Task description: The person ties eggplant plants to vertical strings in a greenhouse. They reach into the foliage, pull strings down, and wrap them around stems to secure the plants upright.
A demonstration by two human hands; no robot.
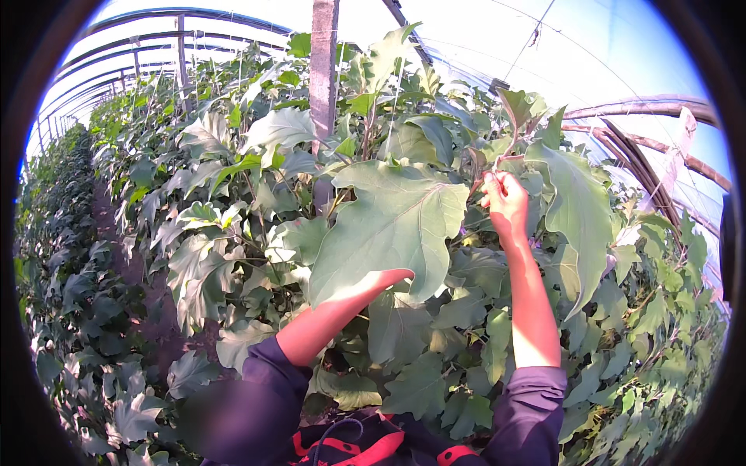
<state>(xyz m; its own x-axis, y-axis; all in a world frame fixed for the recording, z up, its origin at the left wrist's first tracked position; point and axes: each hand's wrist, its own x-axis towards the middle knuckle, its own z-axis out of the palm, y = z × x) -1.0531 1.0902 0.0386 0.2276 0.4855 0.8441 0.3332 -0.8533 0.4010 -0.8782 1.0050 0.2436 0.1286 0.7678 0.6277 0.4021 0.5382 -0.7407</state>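
My right hand (505, 201) is raised at the top of an eggplant plant, its fingers closed around a thin purplish stem (500, 164). Young leaves (521, 110) rise just above the fingers. My left forearm reaches in from the lower left, and the left hand is hidden behind a big lobed eggplant leaf (396, 221); only the forearm and a bit near the wrist show below it. Another long leaf (574, 215) hangs to the right of my right hand. Whether the left hand holds anything cannot be seen.
A wooden post (323, 76) stands among the plants, with thin strings (397, 105) hanging near it. Dense rows of plants fill both sides, split by a dirt path (125, 256) at left. Curved greenhouse poles (647, 108) and plastic film arch overhead. Purple flowers show among the leaves.
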